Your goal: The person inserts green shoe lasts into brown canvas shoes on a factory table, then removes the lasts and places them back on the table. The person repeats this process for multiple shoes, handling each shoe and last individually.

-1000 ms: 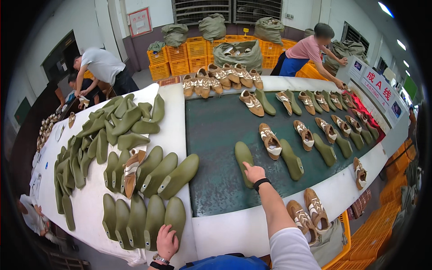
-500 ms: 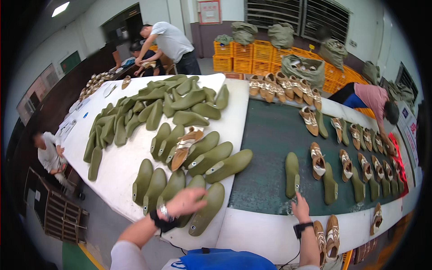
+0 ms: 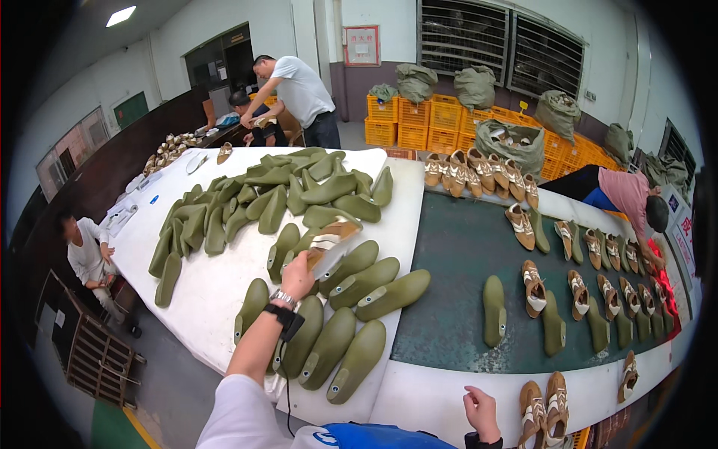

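Note:
My left hand (image 3: 298,277) is closed on a brown and white sneaker (image 3: 330,238), lifted and tilted above green shoe lasts. More lasts (image 3: 329,348) lie in rows around that wrist on the white table. Over the table's near edge, my right hand (image 3: 481,411) holds nothing, with its fingers loosely bent and partly apart. Farther ahead of it, a single last (image 3: 493,310) lies on the dark green belt. Right of my right hand, a pair of sneakers (image 3: 544,410) rests on the white edge strip.
A heap of lasts (image 3: 254,187) covers the far part of the white table. Sneakers paired with lasts (image 3: 553,323) line the green belt (image 3: 441,299). At right a person in pink (image 3: 624,191) reaches over it. Orange crates (image 3: 445,116) stand behind.
My left hand has moved forward from the near lasts and taken hold of the sneaker, lifting and turning it. My right hand has drawn back from the last on the belt.

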A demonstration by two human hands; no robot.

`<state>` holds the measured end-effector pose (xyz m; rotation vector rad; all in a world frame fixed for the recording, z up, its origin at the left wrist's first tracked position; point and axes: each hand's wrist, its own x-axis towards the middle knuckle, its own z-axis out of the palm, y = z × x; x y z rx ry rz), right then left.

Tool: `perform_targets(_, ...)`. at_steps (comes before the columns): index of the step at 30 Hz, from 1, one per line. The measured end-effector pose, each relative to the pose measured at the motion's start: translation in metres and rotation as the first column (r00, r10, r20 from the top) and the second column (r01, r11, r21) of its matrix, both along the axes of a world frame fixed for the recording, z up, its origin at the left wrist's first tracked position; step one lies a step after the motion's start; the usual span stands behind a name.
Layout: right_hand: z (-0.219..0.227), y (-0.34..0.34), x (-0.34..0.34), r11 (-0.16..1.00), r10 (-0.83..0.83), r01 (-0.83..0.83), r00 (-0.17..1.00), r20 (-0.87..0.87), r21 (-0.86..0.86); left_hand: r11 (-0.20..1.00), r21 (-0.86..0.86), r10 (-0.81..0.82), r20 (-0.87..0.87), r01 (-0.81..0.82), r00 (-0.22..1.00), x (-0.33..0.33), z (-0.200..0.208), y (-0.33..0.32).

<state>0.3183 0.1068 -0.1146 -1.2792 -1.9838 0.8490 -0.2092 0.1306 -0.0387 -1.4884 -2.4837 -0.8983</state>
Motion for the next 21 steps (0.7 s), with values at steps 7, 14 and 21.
perform_targets(7,0.063,0.047,-0.062,0.999,0.048,-0.046,0.907,-0.419,0.015,0.653,0.015,-0.757,-0.028,0.758,0.653,0.120,0.051,-0.088)
perform_targets(14,0.069,0.007,-0.088,0.489,0.700,-0.785,0.613,-0.366,-0.381,0.619,0.113,-0.761,-0.158,0.777,0.629,0.176,0.031,-0.120)
perform_targets(21,0.063,-0.010,-0.089,0.814,0.530,-0.558,0.827,-0.188,-0.159,0.834,0.177,-0.490,-0.201,0.523,0.848,0.204,0.021,-0.103)
